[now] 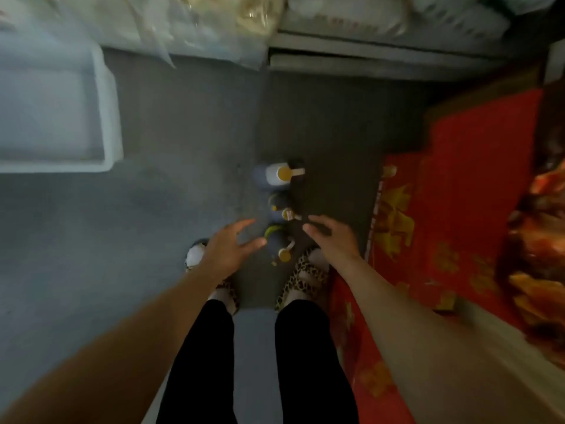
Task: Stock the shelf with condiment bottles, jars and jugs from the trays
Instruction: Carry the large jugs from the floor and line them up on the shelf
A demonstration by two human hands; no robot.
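While both arms reach down toward the floor, the person stands over a short row of jugs on the grey concrete, looking almost straight down. The left hand (227, 244) hangs at about nine o'clock from the nearest jug (279, 244), fingers spread and relaxed, holding nothing; its fingertips are just beside the jug's dark body but whether they touch is hard to tell through the blur. The right hand (328, 237) sits at about three o'clock from the same jug, fingers loosely extended and also empty. Beyond that jug, toward twelve o'clock, stands a middle jug (279, 208) and then a far jug (276, 175) with a pale body and a yellow cap. A white tray (108, 117) lies well apart at ten o'clock, and a red printed carton (458, 209) lies at three o'clock. The shelf edge (367, 56) runs across at twelve o'clock.

The step in hand looks like the pick-up: both hands bracket the nearest jug before any grip is made. The next move probably calls for closing on its handle or neck, lifting it straight up clear of its neighbour, then carrying it toward the shelf.
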